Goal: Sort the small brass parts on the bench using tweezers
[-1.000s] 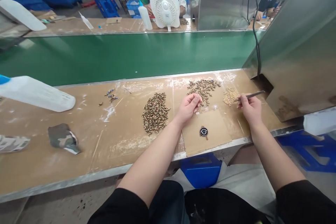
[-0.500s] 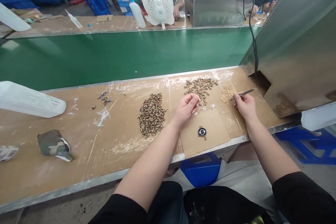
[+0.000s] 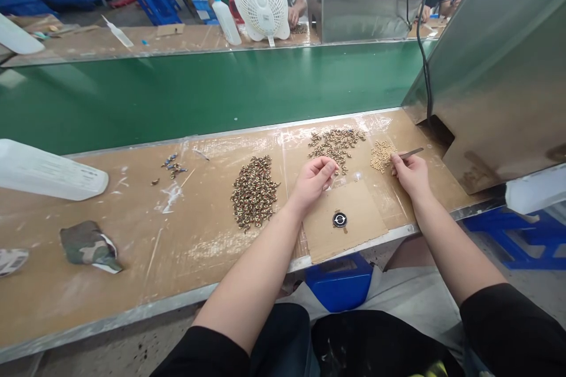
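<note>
My right hand (image 3: 409,172) is closed around dark metal tweezers (image 3: 412,153), its fingertips at the edge of a pile of tiny pale-gold pieces (image 3: 381,156). My left hand (image 3: 317,178) makes a pinch in front of a spread of small bronze-coloured metal parts (image 3: 336,144); what sits between its fingertips is too small to make out. Below both hands lies a cardboard sheet (image 3: 362,206) bearing a round black disc with a white ring mark (image 3: 339,220). A denser heap of similar metal parts (image 3: 254,193) is left of my left forearm.
A green conveyor belt (image 3: 212,94) runs behind the bench. On the left are a white plastic bottle (image 3: 48,171), a camouflage cloth piece (image 3: 91,246) and a few loose parts (image 3: 174,168). A metal housing (image 3: 504,82) stands right. Across the belt, a person sits behind a white fan (image 3: 260,0).
The view has shifted slightly. Both hands stay in nearly the same places, and the tweezers remain among the fingers of my right hand at the pale-gold pile.
</note>
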The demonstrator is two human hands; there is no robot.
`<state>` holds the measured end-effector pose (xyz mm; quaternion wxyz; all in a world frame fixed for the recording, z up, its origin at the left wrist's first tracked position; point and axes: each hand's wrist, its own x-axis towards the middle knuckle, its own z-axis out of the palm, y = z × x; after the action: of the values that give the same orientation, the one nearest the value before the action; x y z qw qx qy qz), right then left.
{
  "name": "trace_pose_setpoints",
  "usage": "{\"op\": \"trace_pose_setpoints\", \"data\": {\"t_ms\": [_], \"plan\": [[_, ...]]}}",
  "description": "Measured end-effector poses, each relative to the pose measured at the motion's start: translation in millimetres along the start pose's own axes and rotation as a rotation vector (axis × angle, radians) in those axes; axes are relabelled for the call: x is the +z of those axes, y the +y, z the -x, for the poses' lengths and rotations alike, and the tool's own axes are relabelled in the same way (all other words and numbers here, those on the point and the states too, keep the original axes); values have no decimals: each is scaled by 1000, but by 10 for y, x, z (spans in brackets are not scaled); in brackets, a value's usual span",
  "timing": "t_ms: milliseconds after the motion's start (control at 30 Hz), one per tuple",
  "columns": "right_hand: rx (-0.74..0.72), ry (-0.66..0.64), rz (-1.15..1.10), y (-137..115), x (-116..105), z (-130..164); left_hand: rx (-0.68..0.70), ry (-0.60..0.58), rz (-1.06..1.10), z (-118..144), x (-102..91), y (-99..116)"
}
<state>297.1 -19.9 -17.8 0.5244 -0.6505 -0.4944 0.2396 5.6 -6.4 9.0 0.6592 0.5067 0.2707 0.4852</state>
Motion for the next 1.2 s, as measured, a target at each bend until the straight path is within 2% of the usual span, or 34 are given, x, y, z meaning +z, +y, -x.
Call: {"op": "trace_pose_setpoints", "data": {"t_ms": [167,300,400,533,633,733,967,1200], "plan": [[-17,13,5,3,-10,-14,-9,4,7,-14,-7,-12],[-43,56,-132,-202,74,73,-19,-11,36,-21,-7,-15],[-130,-6,-305,-502,285,244,-23,-17,43,-17,-5,-11],[-267,-132,-497,-853,719,444,-31,-11,55,-11,0,-6],[-335,-148,-591,-940,1003,489,-47,-18,85,-1,10,-8],[-402,-124,-619,-909,1149,486,-62,-40,99,14,25,-15],[-523,-90,-555,-876,1149,526,-101,-84,145,52,55,10],[-533,-67,-492,-890,1128,528,-127,-86,136,67,49,35]]}}
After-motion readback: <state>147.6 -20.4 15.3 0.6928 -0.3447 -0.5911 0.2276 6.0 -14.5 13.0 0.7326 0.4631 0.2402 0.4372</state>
